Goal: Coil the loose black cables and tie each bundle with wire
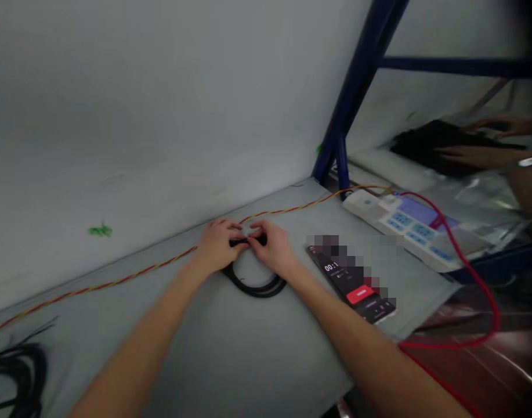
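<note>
A coiled black cable lies on the grey tabletop in front of me. At the far side of its loop, my left hand pinches the cable with thumb and fingers. Close beside it on the right, my right hand is closed on the same stretch of cable. The two thumbs nearly meet, and a short dark piece of the coil shows between them. The fingers hide most of what they grip.
A phone with a lit screen lies right of my hands. Beyond it sits a white power strip with a red cord. A twisted red-yellow wire runs along the wall. More black cable lies left. Another person's hands rest on black material.
</note>
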A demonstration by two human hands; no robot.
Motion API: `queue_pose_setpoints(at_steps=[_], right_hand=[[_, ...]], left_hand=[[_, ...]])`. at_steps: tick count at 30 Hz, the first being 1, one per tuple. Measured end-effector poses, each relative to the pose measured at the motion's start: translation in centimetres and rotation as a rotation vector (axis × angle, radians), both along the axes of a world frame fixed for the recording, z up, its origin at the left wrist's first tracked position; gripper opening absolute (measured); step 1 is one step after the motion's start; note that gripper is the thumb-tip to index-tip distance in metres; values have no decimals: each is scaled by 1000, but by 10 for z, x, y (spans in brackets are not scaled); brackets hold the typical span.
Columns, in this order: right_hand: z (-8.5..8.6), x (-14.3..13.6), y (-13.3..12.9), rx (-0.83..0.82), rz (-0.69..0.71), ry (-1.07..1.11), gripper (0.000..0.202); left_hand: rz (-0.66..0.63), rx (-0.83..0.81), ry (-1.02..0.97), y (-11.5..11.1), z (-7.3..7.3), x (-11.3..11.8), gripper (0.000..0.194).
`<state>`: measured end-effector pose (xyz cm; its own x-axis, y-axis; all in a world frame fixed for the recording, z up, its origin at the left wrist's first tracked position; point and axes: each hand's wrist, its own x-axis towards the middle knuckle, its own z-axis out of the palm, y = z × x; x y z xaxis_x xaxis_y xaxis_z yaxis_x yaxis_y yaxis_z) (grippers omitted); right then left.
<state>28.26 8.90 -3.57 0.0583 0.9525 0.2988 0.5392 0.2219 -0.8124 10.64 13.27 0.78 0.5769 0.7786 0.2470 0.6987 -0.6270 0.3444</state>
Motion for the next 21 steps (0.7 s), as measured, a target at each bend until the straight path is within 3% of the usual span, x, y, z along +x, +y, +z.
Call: queue_pose_setpoints(at_steps=[9, 21], right_hand=[[-2, 1, 1, 11, -11, -2, 28], [-4, 4, -5, 24, 5, -60, 29]], left_hand=[[210, -7, -166, -12, -16, 11, 7], [416, -181, -122, -18, -13, 22, 6]])
